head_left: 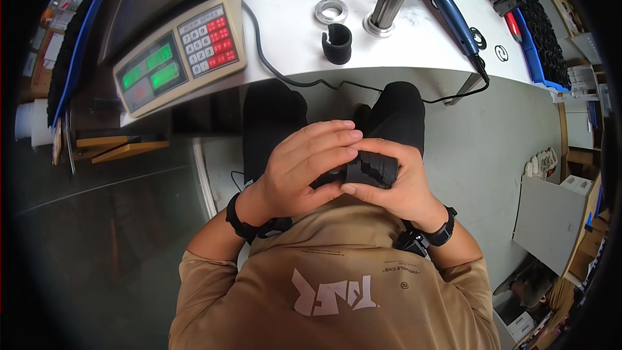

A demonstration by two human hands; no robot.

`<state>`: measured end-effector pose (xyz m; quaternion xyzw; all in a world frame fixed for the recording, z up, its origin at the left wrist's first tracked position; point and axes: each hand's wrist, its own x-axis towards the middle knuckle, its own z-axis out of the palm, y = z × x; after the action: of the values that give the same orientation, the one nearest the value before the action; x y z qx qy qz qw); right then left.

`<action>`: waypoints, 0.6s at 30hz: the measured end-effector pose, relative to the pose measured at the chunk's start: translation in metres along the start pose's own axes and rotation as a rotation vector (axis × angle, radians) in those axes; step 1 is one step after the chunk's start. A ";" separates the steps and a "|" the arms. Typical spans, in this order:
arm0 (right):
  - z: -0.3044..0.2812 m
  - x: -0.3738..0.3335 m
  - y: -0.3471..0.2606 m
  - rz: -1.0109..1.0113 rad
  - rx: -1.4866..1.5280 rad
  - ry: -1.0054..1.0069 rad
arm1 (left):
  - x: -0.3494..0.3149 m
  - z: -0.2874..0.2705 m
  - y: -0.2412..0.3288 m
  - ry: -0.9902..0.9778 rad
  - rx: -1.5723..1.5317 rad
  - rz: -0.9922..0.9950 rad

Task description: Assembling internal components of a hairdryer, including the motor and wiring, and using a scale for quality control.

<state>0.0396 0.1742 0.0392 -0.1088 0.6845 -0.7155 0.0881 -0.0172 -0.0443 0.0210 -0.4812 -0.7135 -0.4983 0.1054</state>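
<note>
Over my lap, both hands are on a black cylindrical part [373,170] with dark grooved or ragged sides. My right hand [409,185] wraps its right end between thumb and fingers. My left hand [299,168] closes over the left end, with its fingers long and pressed together across the top and its thumb below. These fingers and the palm hide much of the part. On the table edge ahead stands a black split sleeve [337,45] with a gap in its wall. Behind it lies a silver metal ring [331,11].
A beige weighing scale [207,42] stands at the left of the white table [285,39]. A metal cylinder on a flange [391,3] and a blue hair dryer [450,19] are at the right. A black cable [304,83] hangs over the front edge. A blue tray [543,58] holds several black rings.
</note>
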 end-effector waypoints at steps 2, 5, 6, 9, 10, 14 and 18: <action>-0.001 0.000 0.001 -0.021 -0.046 -0.001 | 0.000 0.000 0.000 -0.001 0.007 0.008; -0.003 -0.001 -0.002 0.059 -0.007 -0.012 | 0.001 0.001 -0.001 -0.004 0.017 0.025; -0.003 -0.001 -0.002 0.099 0.012 -0.019 | 0.001 0.001 -0.002 -0.012 0.019 0.026; -0.005 0.000 -0.001 0.163 0.079 -0.022 | 0.001 0.001 -0.003 -0.028 0.023 0.028; -0.005 0.000 0.000 0.195 0.112 -0.025 | 0.001 0.002 -0.003 -0.021 0.016 0.013; -0.008 0.005 -0.002 0.372 0.387 -0.109 | -0.003 0.007 -0.002 -0.004 0.000 -0.027; -0.003 0.003 0.005 0.386 0.528 -0.098 | -0.004 0.010 -0.001 0.009 -0.007 -0.053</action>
<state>0.0358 0.1765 0.0346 0.0153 0.4784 -0.8321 0.2802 -0.0125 -0.0387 0.0137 -0.4605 -0.7235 -0.5056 0.0935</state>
